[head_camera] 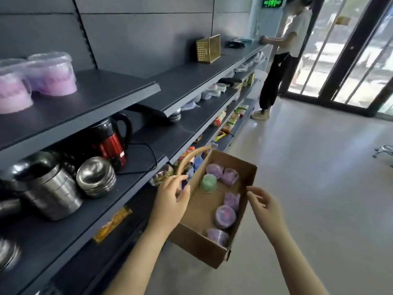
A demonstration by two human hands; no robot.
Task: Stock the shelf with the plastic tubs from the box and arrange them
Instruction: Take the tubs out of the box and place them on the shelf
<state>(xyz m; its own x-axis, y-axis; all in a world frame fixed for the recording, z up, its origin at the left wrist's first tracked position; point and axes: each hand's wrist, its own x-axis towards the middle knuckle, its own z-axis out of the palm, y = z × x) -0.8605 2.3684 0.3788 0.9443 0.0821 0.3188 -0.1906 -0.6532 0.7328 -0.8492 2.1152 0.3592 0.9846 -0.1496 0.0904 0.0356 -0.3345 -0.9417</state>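
my left hand (170,201) gripped the left wall of the open brown cardboard box (202,248), thumb and fingers curled about its rim. my right hand (262,202) was at the box's right wall with fingers bent; i could not tell whether it pinched the card or only touched it. the hands were apart, one on each side of the box. inside lay five round purple plastic tubs (225,216) and one round green plastic tub (208,183), loosely scattered. the box was just beside the front of the dark grey metal shelf unit (106,92). on its top board, far left, stood film-wrapped pink and purple tubs (53,77). the board below carried stacked steel bowls (95,177), steel pots (51,188) and a black and red electric kettle (112,139). further along were a gold perforated basket (208,47) and another person (282,50).
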